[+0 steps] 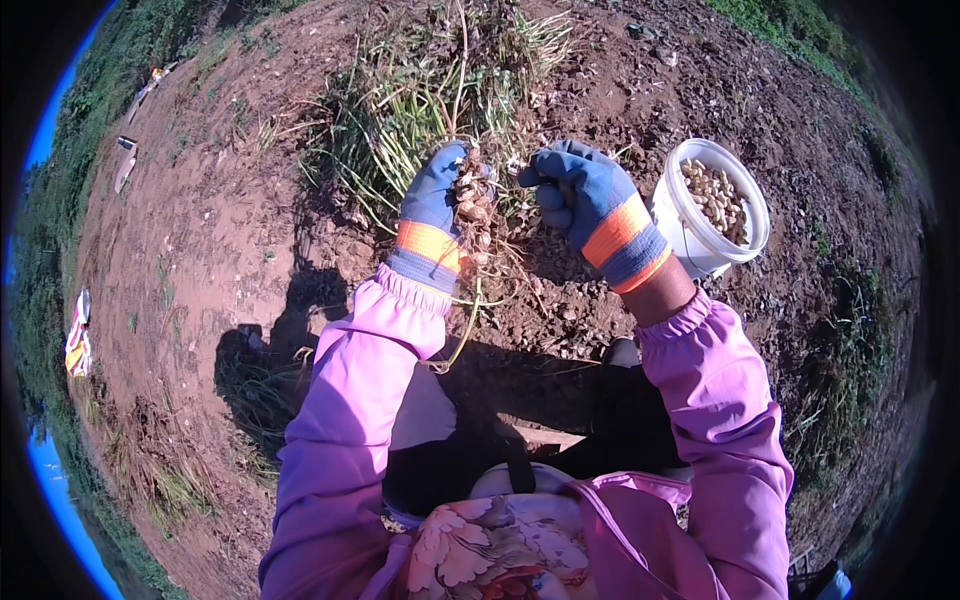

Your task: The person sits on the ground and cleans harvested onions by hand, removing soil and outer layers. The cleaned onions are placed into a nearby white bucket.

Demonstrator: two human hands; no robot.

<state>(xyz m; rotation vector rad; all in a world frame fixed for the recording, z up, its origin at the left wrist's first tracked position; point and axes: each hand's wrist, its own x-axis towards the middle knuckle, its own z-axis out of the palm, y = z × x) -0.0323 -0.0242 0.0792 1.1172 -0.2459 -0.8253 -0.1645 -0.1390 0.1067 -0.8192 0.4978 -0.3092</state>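
My left hand [442, 193], in a blue work glove with an orange cuff, grips a peanut plant by its roots. A cluster of soil-covered peanut pods [474, 202] hangs along the thumb side, with thin roots and a pale stem trailing toward my lap. To its right, apart from the pods, my right hand [574, 187] is gloved the same way with its fingers curled in. Whatever may lie inside those fingers is hidden. Just right of that hand, a white plastic bucket [675, 225] leans slightly and holds many picked peanuts [716, 199].
A heap of pulled peanut plants [427, 112] lies beyond my hands on reddish soil [202, 217]. More plants [259, 390] lie in shadow at the left. A printed bag [78, 337] rests at the far left. My dark-clothed legs [630, 420] are bent below my arms.
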